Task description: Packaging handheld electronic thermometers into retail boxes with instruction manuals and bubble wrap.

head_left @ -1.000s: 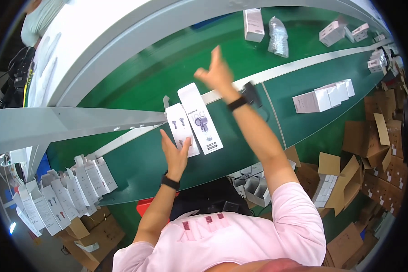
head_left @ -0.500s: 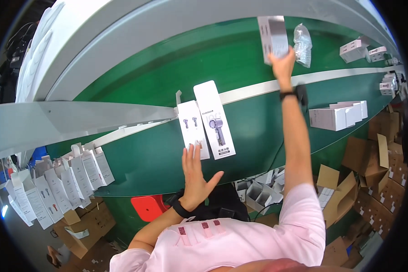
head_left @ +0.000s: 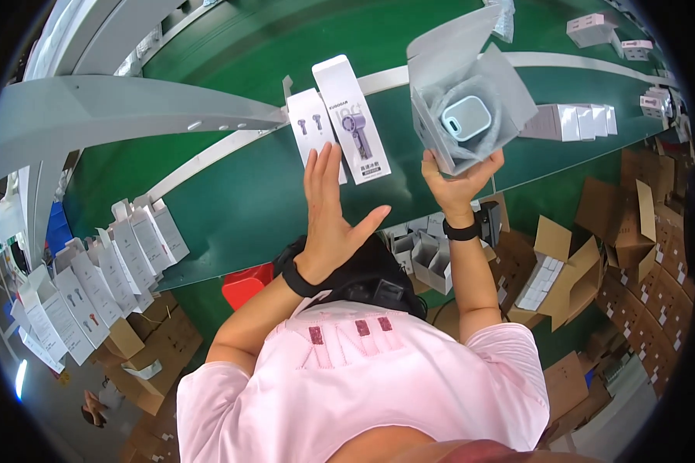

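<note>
My right hand [head_left: 462, 179] grips an open grey box [head_left: 462, 92] from below; its flaps stand up and a pale blue rounded device wrapped in film [head_left: 466, 117] lies inside. My left hand [head_left: 330, 212] is flat with fingers spread, holding nothing, its fingertips at the lower edge of two white printed cartons [head_left: 338, 125] lying side by side on the green conveyor belt [head_left: 232, 193]. Both wrists wear dark bands.
A row of white upright cartons [head_left: 100, 278] stands along the belt's near edge at left. More white boxes [head_left: 570, 122] sit on the belt at right, others farther back [head_left: 594, 27]. Brown cardboard boxes [head_left: 633, 255] pile on the floor at right. A grey metal frame [head_left: 131, 108] crosses above the belt.
My right hand reached far up the belt, took the grey box and has brought it back close, now open toward me. My left hand stayed by the two white cartons.
</note>
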`<state>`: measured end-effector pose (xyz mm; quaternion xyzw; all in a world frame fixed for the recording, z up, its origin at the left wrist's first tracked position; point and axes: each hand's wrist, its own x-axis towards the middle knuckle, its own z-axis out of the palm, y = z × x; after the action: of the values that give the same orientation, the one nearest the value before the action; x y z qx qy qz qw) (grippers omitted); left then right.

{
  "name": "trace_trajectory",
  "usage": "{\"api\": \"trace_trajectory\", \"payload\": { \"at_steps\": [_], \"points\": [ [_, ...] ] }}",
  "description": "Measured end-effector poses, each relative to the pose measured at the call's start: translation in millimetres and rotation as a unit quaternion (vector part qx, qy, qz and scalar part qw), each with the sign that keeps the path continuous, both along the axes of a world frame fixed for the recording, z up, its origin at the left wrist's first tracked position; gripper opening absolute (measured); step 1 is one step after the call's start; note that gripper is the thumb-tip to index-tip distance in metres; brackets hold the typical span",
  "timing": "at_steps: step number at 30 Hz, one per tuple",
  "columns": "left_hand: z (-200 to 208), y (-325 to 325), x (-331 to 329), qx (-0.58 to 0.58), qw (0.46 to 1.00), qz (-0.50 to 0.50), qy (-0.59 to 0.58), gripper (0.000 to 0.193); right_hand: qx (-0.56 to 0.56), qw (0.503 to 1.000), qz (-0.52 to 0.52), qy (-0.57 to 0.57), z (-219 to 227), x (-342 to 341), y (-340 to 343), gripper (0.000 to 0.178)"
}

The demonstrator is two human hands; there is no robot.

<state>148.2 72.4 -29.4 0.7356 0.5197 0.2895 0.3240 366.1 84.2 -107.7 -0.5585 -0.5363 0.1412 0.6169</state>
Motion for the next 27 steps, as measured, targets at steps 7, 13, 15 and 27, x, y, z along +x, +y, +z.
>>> {"api": "trace_trajectory", "payload": {
  "at_steps": [7, 13, 15, 27],
  "points": [
    [16, -6, 4, -0.014, 0.999, -0.016, -0.033, 0.101, 0.018, 0.998, -0.033, 0.045, 13, 8, -9, 0.090],
    [13, -30, 9, -0.051, 0.997, -0.052, -0.018, 0.093, -0.037, 0.950, -0.308, -0.031, -50, 93, 37, 0.083],
    [8, -36, 9, -0.078, 0.995, -0.067, -0.010, 0.091, -0.140, 0.921, -0.340, -0.126, -95, 113, 33, 0.085],
    [-15, -42, -9, -0.077, 0.994, -0.057, 0.049, 0.081, -0.192, 0.870, -0.449, -0.065, -111, 121, 48, 0.092]
  ]
}}
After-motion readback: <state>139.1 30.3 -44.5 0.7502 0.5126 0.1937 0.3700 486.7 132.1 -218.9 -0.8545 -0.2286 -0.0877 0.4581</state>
